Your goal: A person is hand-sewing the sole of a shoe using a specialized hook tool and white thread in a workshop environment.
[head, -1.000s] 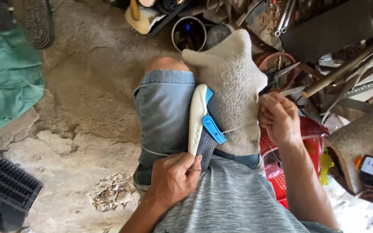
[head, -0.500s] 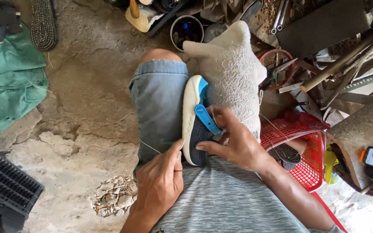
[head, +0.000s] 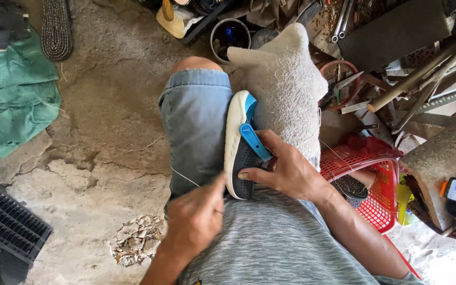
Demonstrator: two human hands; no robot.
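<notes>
My left hand (head: 195, 219) is pinched shut on a thin pale thread (head: 184, 177) that runs taut across the denim shorts (head: 196, 132), and my right hand (head: 286, 171) is clamped around the heel of the shoe (head: 241, 145), thumb pressed on its dark perforated side. The shoe, white-soled with a blue strap, stands on edge on my lap, wedged between the denim leg and a worn grey cloth (head: 286, 89) draped over the other knee. As I judge it, too hard a tug could snap the thread or tear it through the sole edge. If my grip loosens, the shoe may tip toward the red basket (head: 376, 174) at my right, and slack thread could snag in the clutter beyond.
</notes>
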